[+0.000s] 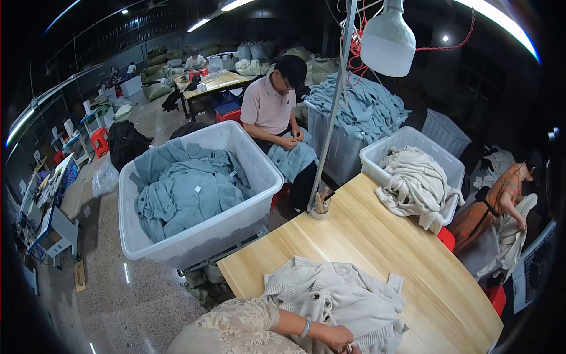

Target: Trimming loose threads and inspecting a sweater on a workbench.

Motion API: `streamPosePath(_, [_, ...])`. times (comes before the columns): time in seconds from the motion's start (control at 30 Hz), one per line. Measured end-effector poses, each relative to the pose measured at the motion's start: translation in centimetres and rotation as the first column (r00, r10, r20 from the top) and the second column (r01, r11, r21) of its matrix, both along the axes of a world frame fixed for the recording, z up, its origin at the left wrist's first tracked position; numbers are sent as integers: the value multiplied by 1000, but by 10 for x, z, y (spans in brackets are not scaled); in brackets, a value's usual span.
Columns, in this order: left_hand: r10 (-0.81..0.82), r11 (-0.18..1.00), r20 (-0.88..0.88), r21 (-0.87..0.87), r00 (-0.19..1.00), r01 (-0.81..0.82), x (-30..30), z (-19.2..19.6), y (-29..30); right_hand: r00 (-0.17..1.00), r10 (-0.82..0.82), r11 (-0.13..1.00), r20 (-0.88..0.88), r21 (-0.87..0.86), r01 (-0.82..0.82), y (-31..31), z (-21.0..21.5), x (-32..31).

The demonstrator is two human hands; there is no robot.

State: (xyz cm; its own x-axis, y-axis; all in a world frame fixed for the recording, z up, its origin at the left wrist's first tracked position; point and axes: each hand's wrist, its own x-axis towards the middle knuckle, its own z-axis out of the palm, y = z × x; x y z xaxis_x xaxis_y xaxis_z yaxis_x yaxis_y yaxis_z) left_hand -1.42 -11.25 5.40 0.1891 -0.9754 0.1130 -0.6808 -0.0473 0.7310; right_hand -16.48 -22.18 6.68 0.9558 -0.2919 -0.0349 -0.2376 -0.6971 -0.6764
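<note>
Left hand (337, 336) curled, forearm (289, 323) angled rightward

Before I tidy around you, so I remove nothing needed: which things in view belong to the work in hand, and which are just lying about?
In the work:
pale cardigan, touched by the left hand
wooden table beneath it
probably the pale garments in the bin

Apparently just about:
clear plastic bag on the floor
red stool beyond it
tool cup, untouched

Around the garment (330, 289) on the table (365, 230): a tub (203, 245) with clothes (183, 183) in it at ten o'clock, a co-worker (268, 106) beyond at eleven, a cup (319, 208) at twelve, a crate (370, 167) holding knitwear (413, 174) at one
</note>
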Motion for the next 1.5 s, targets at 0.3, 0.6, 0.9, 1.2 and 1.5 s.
streamPosePath(0.3, [90, 993, -268, 101, 959, -64, 14, -25, -5, 973, 85, 995, 213, -67, -73, -4, 4, 12])
streamPosePath(0.6, [-106, 992, -367, 27, 924, 125, 10, -28, -10, 998, -20, 887, -64, 460, 47, -20, 10, -10])
streamPosePath(0.9, [157, 987, -2, 20, 988, -157, 42, -5, 44, 819, -561, 395, 120, 908, 138, -43, 88, -27])
streamPosePath(1.2, [-40, 957, -633, -247, 773, -153, -6, 101, -11, 947, -320, 946, 21, 70, 318, -66, 150, -31])
streamPosePath(1.5, [-339, 888, -93, -361, 936, 285, -6, 141, -40, 806, -573, 573, 150, 776, 263, -24, 179, -44])
